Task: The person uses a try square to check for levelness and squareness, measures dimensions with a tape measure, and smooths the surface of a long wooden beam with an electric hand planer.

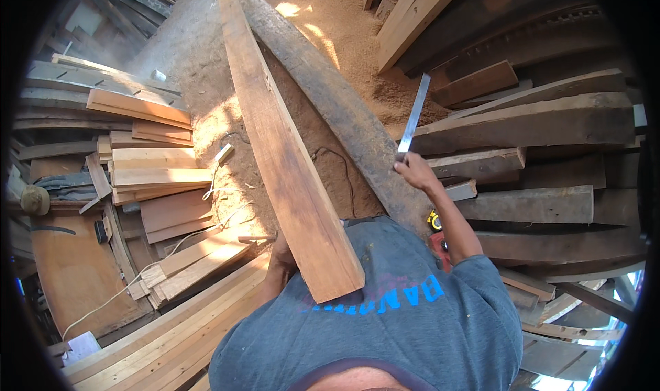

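Note:
A long, thick wooden plank (292,168) runs away from my chest, its near end raised in front of my shirt. My left hand (279,259) is at the plank's left edge near that end, supporting it; its fingers are mostly hidden behind the wood. A short brown stick (256,238) shows beside this hand; whether I hold it cannot be made out. Out to the right, my right hand (415,171) is closed round the dark handle end of a try square (416,116). Its flat metal blade points up and away, apart from the plank.
A weathered beam (330,106) lies just right of the plank. Stacked boards (161,168) line the left; dark timbers (536,126) crowd the right. A yellow-black tape measure (434,220) is by my right forearm. A cord (184,240) crosses the left boards. Sawdust (357,54) covers the far ground.

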A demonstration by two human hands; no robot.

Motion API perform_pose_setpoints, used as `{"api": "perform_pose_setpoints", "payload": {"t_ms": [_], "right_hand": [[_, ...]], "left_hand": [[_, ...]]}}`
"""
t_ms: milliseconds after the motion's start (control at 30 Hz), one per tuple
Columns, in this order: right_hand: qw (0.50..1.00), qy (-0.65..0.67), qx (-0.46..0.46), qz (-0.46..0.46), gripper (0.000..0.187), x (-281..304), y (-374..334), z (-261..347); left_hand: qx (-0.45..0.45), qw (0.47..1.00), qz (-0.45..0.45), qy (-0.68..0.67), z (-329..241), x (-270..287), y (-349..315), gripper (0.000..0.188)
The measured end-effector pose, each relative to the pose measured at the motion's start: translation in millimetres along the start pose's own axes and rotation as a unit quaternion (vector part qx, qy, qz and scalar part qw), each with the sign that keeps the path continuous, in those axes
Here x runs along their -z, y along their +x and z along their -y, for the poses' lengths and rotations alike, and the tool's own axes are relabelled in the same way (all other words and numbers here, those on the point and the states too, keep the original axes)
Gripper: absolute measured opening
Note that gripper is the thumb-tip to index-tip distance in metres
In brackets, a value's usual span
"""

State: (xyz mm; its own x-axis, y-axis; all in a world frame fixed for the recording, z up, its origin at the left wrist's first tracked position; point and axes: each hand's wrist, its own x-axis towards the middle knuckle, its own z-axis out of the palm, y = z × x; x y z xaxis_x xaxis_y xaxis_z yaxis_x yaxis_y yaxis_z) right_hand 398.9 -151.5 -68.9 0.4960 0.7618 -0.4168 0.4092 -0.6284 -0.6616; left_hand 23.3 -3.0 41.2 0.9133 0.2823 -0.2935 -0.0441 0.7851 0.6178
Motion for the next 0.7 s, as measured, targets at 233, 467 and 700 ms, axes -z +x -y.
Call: {"api": "perform_pose_setpoints", "payload": {"t_ms": [233, 467, 700], "right_hand": [[0.931, -0.282, -0.196, 0.124, 0.037, -79, -55, -130], [0.93, -0.296, -0.202, 0.08, 0.034, -86, -85, -127], [0.977, 0.205, -0.064, 0.002, 0.06, -20, -98, -19]], "left_hand": [[0.025, 0.998, -0.046, 0.02, 13, 2, 4, 0.072], [0.016, 0.997, -0.076, 0.008, 42, -18, 44, 0.074], [0.005, 0.994, -0.09, -0.065, 96, -31, 108, 0.085]]}}
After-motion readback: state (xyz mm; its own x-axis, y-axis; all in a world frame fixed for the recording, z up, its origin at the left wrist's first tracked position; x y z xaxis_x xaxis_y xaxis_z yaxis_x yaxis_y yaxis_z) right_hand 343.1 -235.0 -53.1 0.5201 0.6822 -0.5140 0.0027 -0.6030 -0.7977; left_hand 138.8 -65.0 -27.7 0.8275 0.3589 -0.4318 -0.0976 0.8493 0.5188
